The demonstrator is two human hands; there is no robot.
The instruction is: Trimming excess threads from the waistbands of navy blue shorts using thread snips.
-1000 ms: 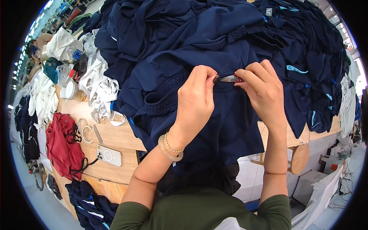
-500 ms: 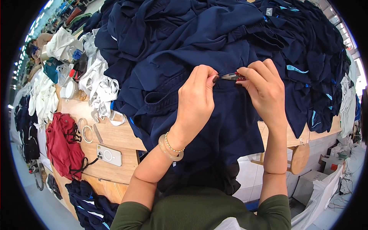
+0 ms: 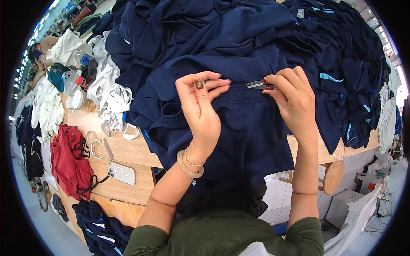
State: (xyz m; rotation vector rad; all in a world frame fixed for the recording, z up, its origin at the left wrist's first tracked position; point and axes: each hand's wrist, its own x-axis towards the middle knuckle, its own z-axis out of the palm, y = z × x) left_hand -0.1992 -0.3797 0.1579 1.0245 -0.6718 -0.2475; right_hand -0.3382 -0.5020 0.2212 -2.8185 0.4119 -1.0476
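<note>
A navy garment [image 3: 245, 115] with a gathered elastic waistband lies in front of me, its lower part hanging over the table edge. Over the left end of the waistband my left hand [image 3: 200, 98] is held with the fingers apart and nothing visible in them. My right hand [image 3: 294, 100] grips small red-handled thread snips [image 3: 256, 85] between thumb and fingers. The snips' metal blades point left, just above the waistband. Whether the right fingertips also touch the cloth, I cannot tell.
Navy garments [image 3: 205, 30] are heaped behind and to the right. On the left are white cloth pieces [image 3: 113, 98], a red bag [image 3: 70, 160], a phone [image 3: 121, 172] and a roll of tape [image 3: 97, 148]. A round wooden stool [image 3: 334, 177] stands at the right below the table.
My left hand has released its pinch near the blade tips, moved left and spread its fingers. My right hand with the snips has barely moved.
</note>
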